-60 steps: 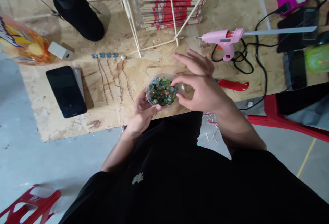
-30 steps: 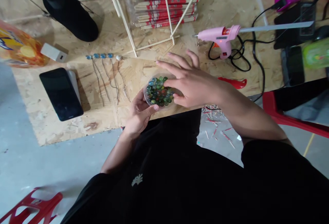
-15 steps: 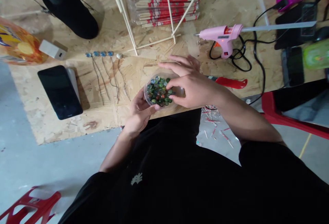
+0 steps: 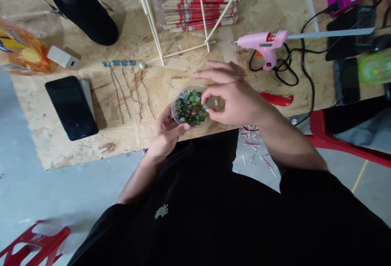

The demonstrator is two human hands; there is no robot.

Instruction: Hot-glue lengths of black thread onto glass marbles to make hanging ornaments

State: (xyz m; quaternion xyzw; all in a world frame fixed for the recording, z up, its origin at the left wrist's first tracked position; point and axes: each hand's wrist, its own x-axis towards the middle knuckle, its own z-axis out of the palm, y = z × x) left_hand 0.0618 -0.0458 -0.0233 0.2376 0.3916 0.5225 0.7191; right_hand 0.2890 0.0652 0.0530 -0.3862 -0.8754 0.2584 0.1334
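My left hand (image 4: 166, 133) grips the near left side of a clear round plastic tub (image 4: 173, 113), its thumb over the rim. Green, clear and reddish glass marbles (image 4: 189, 109) fill the tilted tub. Over its right side, thumb and forefinger of my right hand (image 4: 229, 99) pinch a single green marble (image 4: 205, 106), while the other fingers stretch out to the left. Left of the tub lie several blue marbles (image 4: 123, 63) and a whitish one (image 4: 142, 66), each near a thin dark string (image 4: 117, 91) on the wooden board.
A pink glue gun (image 4: 262, 44) with its cable lies to the right, near a red-handled tool (image 4: 277, 99). Behind the tub stands a stick frame (image 4: 152, 25), with wrapped chopsticks (image 4: 198, 3) beyond. A phone (image 4: 71, 107), charger (image 4: 63, 57) and black pouch (image 4: 84, 11) lie left.
My right thumb and forefinger have closed on a green marble and lifted slightly up and right from the pile. My left hand keeps its hold on the tub.
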